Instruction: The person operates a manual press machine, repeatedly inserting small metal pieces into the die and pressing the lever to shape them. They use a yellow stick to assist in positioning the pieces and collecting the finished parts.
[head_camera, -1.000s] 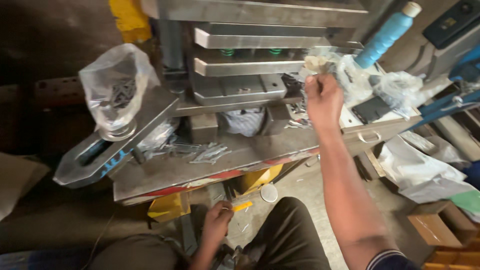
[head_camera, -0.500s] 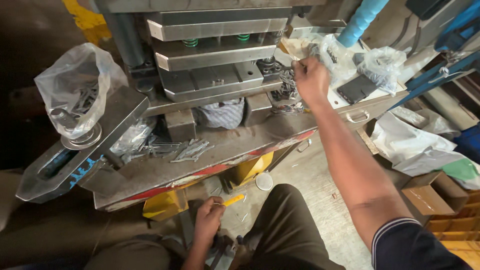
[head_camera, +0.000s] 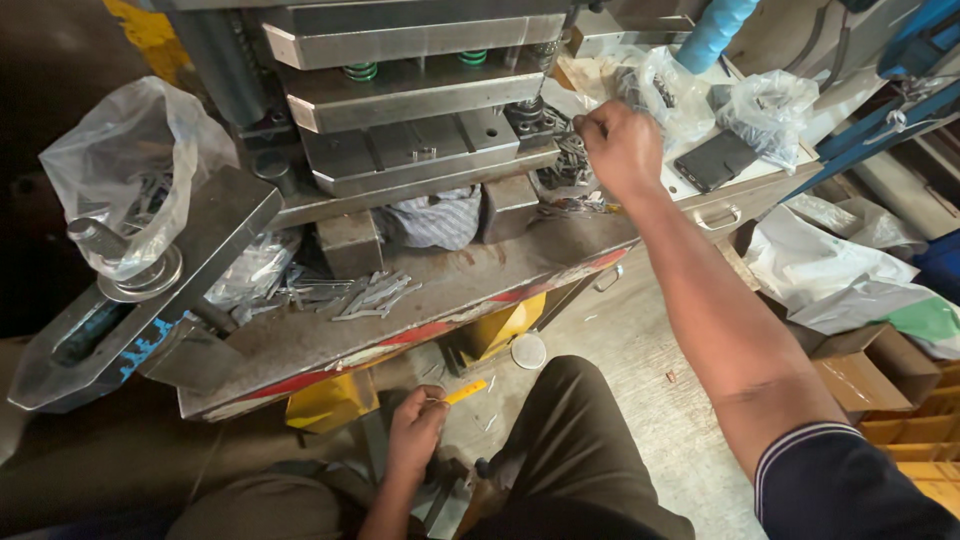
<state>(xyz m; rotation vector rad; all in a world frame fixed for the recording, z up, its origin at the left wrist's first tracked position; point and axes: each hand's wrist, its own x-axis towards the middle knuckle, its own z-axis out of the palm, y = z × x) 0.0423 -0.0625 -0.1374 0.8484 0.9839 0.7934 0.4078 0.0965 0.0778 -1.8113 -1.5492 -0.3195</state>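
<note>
My right hand reaches out to the right side of the steel press die, fingers closed around small dark metal pieces heaped there. My left hand hangs low under the press table, pinching a thin yellow stick between fingers. Flat grey metal strips lie scattered on the table in front of the die. Whether the right hand actually grips a piece is partly hidden by the knuckles.
A clear plastic bag of metal parts sits on a steel bracket at left. More plastic bags, a black phone and a blue-wrapped handle lie at right. Cardboard boxes stand on the floor.
My right hand has come down and left from the bags toward the die's right side. The view has shifted closer. My left hand stays low with the yellow stick.
</note>
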